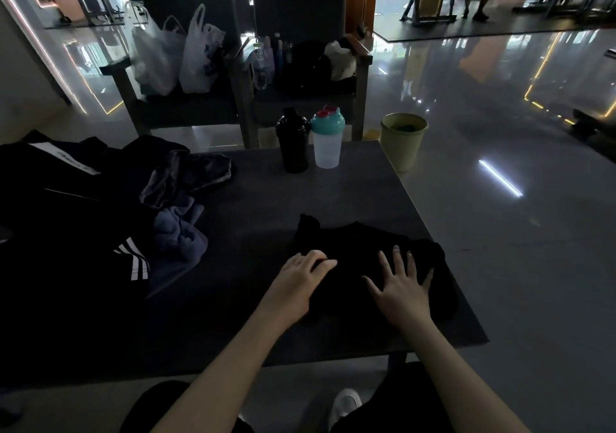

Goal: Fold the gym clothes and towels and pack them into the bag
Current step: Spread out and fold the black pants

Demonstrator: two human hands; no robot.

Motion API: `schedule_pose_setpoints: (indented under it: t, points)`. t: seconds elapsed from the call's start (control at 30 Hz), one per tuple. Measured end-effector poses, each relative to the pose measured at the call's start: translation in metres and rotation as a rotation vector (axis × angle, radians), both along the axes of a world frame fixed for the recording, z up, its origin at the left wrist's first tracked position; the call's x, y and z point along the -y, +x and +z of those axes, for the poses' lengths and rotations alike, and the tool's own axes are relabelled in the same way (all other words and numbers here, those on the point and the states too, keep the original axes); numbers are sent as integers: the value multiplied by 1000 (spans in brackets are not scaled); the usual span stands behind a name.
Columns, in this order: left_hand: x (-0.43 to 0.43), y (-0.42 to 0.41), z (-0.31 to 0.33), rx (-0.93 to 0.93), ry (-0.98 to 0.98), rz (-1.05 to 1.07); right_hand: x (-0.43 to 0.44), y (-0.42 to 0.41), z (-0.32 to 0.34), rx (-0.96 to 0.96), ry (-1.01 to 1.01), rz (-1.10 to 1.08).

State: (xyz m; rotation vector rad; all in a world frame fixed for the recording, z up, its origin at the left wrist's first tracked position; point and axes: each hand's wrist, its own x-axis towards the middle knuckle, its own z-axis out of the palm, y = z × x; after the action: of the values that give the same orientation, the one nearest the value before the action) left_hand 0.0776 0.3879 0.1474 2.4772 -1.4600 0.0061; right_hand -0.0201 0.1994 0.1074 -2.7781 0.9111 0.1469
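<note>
We take the dark rectangular table [253, 179] as our landmark. On its near right part lies a black crumpled fabric garment [360, 249], spread low and partly flattened. Our left hand [301, 277] rests on the garment's left edge with the fingers curled under, and we judge it is pinching a fold of cloth there, though the dim light keeps us from being sure. Our right hand [401, 282] lies flat on the garment with fingers splayed, grasping nothing; we read this as pressing the cloth smooth so the fold holds while the other hand works the edge.

On the table's left part sits what remains: a black garment with three white stripes [133, 261], a blue-grey crumpled towel [180, 236] just beside it, a grey-purple bunched cloth [186, 175] behind that, and a black fabric bag with a white label [66, 165] at the far left corner, apparently the one to pack. So folding seems at an early stage.

At the table's far edge stand a black plastic shaker bottle [292, 140] and a clear shaker bottle with a teal lid [327, 139], side by side and well apart from our hands. Beyond the table's far right corner stands a pale green bin [402, 140]. The unfolded pile lies between the garment and the bag, so we would have to reach over it.
</note>
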Motion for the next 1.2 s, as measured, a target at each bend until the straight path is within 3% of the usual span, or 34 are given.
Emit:
schedule_pose_setpoints:
  t: [0.2,0.33,0.5,0.63,0.73,0.87,0.93,1.07,1.2]
  points:
    - [7,7,6,-341,84,109,2,0,1,-19,-4,11]
    - [25,5,-6,-546,39,175,2,-1,0,-28,-11,22]
    - [37,4,-32,-88,252,184,0,-3,3,4,9,29]
    - [42,10,-31,-74,263,199,0,-24,17,232,-116,-126]
    - [41,5,-34,3,269,229,5,-44,21,164,-36,-408]
    - [41,-4,-31,76,321,261,0,-47,22,151,13,-487]
    - [42,-4,-25,82,347,257,-3,-44,23,263,129,-535]
    - [42,-4,-20,56,389,247,3,-38,29,614,591,-690]
    - [42,-2,-23,-59,377,266,-1,-28,44,862,664,-577]
